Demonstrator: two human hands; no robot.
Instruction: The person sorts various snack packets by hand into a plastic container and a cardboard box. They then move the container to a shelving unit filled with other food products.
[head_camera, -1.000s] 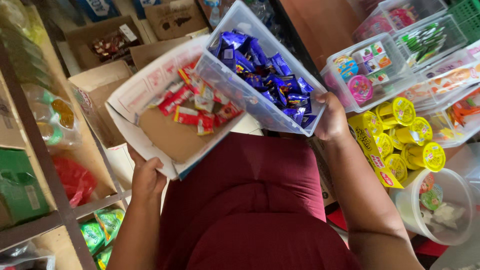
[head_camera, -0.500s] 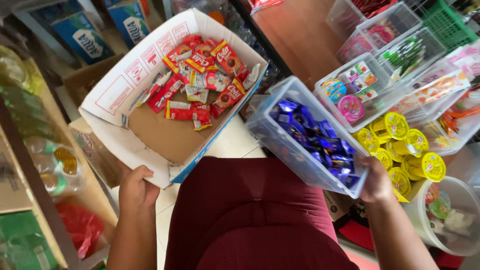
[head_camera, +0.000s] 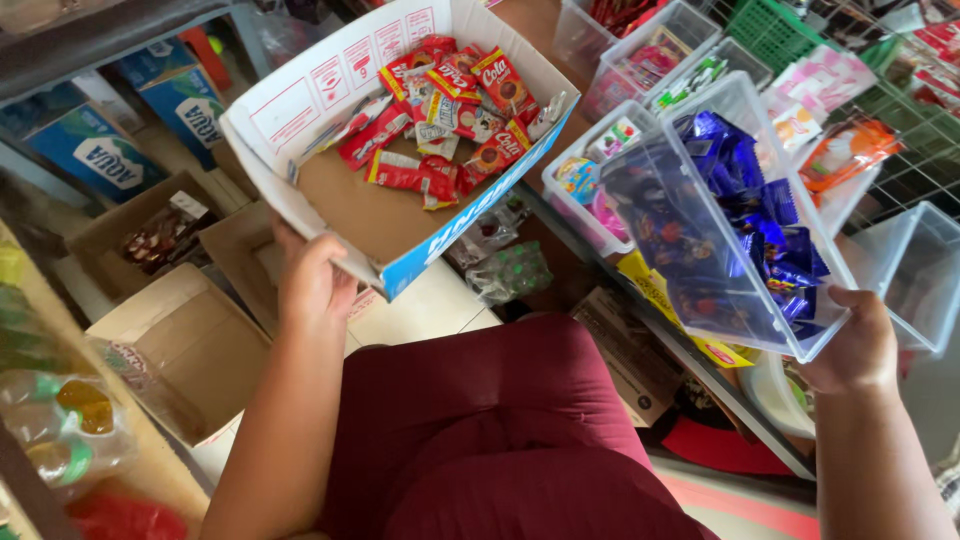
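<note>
Keep left hand (head_camera: 312, 285) fingers clamped under the cardboard box (head_camera: 385, 200) and right hand (head_camera: 855, 345) fingers gripping the clear bin (head_camera: 680, 235) level.

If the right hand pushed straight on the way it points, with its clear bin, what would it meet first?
Probably the clear tubs on the rack: the right hand aims its clear bin up-left at them. Depth is unclear; the bin may pass above.

Red sachets (head_camera: 440, 120) fill the white-and-blue cardboard box (head_camera: 300, 110); blue wrapped sweets (head_camera: 760, 210) fill the clear tub (head_camera: 690, 250).
</note>
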